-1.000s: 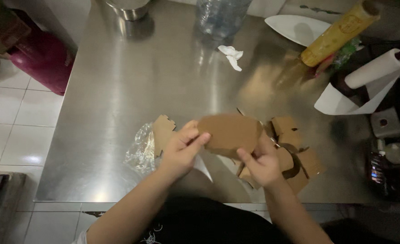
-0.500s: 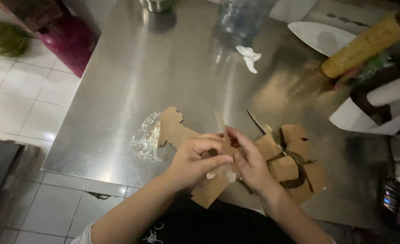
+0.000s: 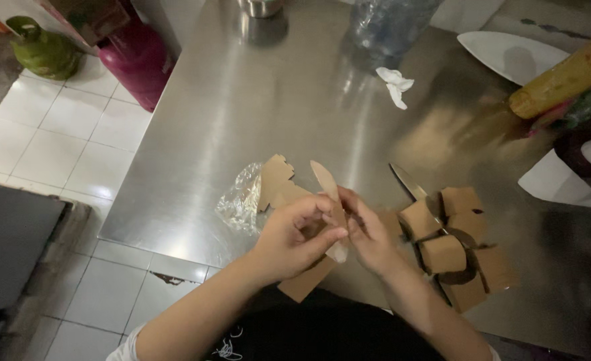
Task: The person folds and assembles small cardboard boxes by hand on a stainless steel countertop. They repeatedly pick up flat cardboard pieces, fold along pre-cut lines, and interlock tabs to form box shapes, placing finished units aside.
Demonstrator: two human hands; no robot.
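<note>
Head view, hands: the left hand (image 3: 295,234) and the right hand (image 3: 369,234) meet at the near edge of the steel table (image 3: 255,100), fingers curled toward each other.
Left hand: its fingers and thumb pinch a flat brown cardboard piece (image 3: 327,200), the thumb lying across the lower part of it.
Right hand: its fingertips are closed on the same cardboard piece from the other side; the two hands touch.
Cardboard piece: held nearly edge-on to the camera, one rounded flap pointing up and away over the table, the other end hanging below the hands past the table edge.
Left of the hands: a second flat cardboard cutout (image 3: 275,187) lies on the table, partly on top of a crumpled clear plastic bag (image 3: 238,204).
Right of the hands: a cluster of folded cardboard boxes (image 3: 459,247) sits on the table, just beside the right wrist.
Knife: a knife blade (image 3: 405,182) lies at an angle, its near end tucked among the boxes.
Far side of the table: a crumpled white tissue (image 3: 394,83), a clear plastic bottle (image 3: 389,27), a white plate (image 3: 509,53) and a yellow roll (image 3: 566,77).
Floor: white tiles on the left, with a magenta gas cylinder (image 3: 138,63) and a green one (image 3: 41,50) standing near the table's corner.
</note>
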